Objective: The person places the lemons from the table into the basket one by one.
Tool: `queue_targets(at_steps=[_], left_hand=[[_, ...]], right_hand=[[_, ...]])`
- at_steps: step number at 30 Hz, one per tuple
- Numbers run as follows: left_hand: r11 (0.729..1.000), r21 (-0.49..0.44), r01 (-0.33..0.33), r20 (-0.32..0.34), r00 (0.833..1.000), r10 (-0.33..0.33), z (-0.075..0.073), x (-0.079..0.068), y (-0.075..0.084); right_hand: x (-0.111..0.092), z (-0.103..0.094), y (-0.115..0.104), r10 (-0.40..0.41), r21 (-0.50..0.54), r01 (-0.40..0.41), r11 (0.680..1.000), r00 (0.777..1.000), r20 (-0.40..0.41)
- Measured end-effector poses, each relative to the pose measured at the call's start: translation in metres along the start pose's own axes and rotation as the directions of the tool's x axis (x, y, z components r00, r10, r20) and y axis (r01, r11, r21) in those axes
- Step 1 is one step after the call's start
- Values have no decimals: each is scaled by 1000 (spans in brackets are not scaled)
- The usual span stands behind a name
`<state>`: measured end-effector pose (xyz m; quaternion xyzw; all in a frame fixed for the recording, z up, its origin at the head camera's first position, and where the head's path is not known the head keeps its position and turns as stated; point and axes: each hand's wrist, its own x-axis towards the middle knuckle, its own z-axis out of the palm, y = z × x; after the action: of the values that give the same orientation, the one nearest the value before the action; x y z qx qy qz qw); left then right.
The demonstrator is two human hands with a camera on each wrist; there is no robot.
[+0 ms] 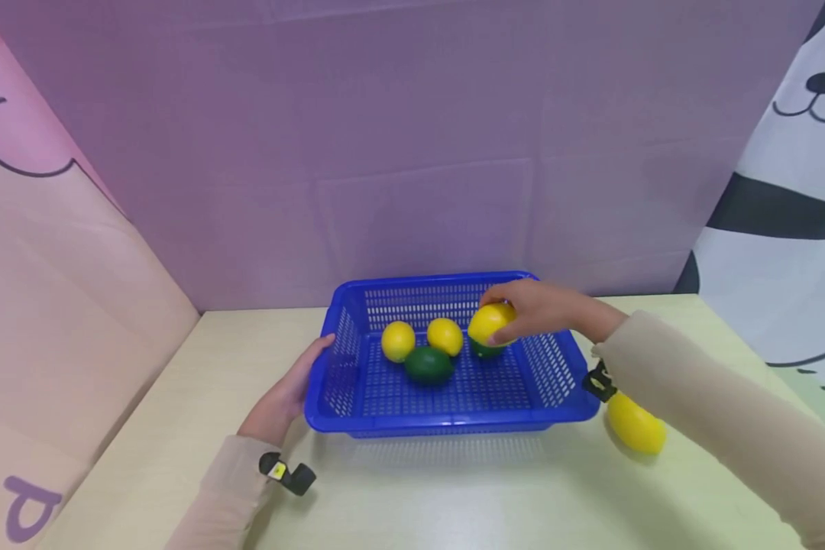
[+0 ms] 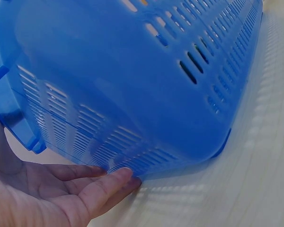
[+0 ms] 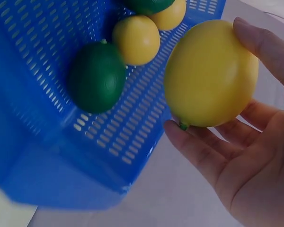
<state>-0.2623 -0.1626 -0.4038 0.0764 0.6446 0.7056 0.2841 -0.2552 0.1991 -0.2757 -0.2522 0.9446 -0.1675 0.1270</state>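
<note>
Right hand [image 1: 546, 309] gripping large lemon [image 1: 491, 323] over blue basket [image 1: 557, 367], hovering just above lime [image 1: 484, 350] at right end. Left hand [image 1: 285, 393] flat, fingers relaxed, bracing basket's left wall.

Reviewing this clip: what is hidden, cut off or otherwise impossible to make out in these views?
- Head view: the right hand and its lemon cover most of a green fruit in the basket.
- Head view: the right sleeve hides part of the lemon on the table.
- Left wrist view: the basket wall fills the frame; no fruit shows, and the left hand is cut off by the edge.
- Right wrist view: the far fruits are cut by the top edge.
</note>
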Motion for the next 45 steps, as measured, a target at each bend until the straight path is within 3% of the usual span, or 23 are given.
queue_targets(at_steps=[8, 15, 24, 31, 45], left_hand=[[1000, -7, 2, 3, 1000, -2, 0, 0, 0], [1000, -7, 2, -2, 1000, -2, 0, 0, 0], [1000, -3, 13, -17, 1000, -14, 0, 0, 0], [1000, 1, 11, -19, 1000, -11, 0, 0, 0], [1000, -5, 18, -11, 1000, -18, -1, -1, 0]], right_hand=[[19, 16, -6, -53, 26, 53, 998, 999, 13], [30, 27, -4, -25, 33, 23, 999, 998, 57], [34, 36, 1, -3, 30, -1, 1000, 990, 141], [37, 42, 4, -47, 25, 44, 999, 981, 188], [39, 51, 7, -62, 29, 56, 998, 968, 244]])
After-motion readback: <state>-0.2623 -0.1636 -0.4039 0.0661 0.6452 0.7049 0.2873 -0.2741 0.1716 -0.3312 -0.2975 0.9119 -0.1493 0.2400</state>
